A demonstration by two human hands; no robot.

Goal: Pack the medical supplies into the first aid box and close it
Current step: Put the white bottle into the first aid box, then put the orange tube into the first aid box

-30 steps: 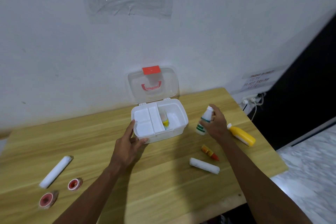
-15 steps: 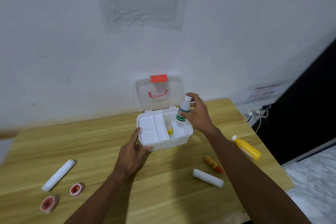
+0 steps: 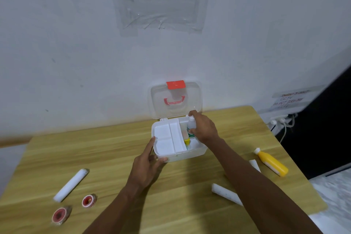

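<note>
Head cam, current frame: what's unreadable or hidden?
Small bottle: head view, right hand wraps it; label unreadable.
First aid box, right compartment floor: head view, hidden by that hand and bottle.
White roll: head view, right forearm covers its right end.
Wall sign: head view, blurred, too small.

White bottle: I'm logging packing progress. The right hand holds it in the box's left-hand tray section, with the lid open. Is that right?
One detail is off. The head view shows the right hand holding the white bottle in the open right-hand section of the box, not in the tray on the left. The lid is open, as you said.
</note>
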